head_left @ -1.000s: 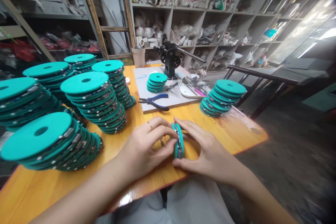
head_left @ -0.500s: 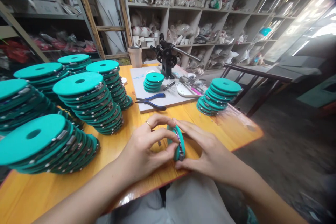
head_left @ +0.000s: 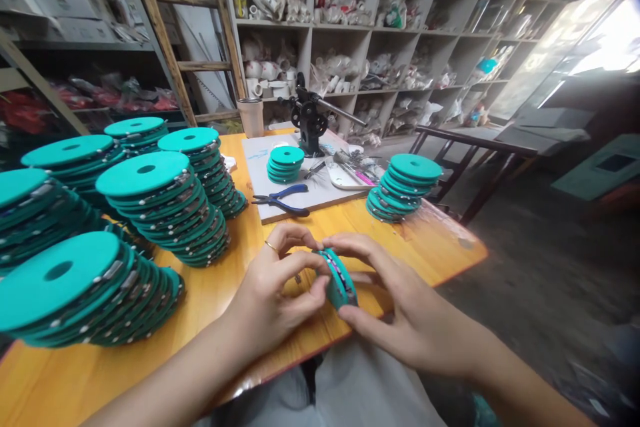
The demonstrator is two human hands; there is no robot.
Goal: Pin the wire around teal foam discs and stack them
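Between my hands a green foam spool stands on its edge above the front of the table, a dark, purplish strand wound in its groove. My left hand, with a ring on one finger, pinches at the spool's left side and upper rim. Thumb below and fingers above, my right hand grips its right side. A small dark piece shows just behind my left fingers. What exactly lies under the left fingertips is hidden.
Tall stacks of similar green spools crowd the table's left. A shorter stack stands at the right. Blue-handled pliers lie on a grey board beside a small spool stack, a tool tray and a black hand-cranked device.
The spool has tilted, its top leaning further left. My right thumb and fingers have shifted along its rim. The whole view has moved slightly.
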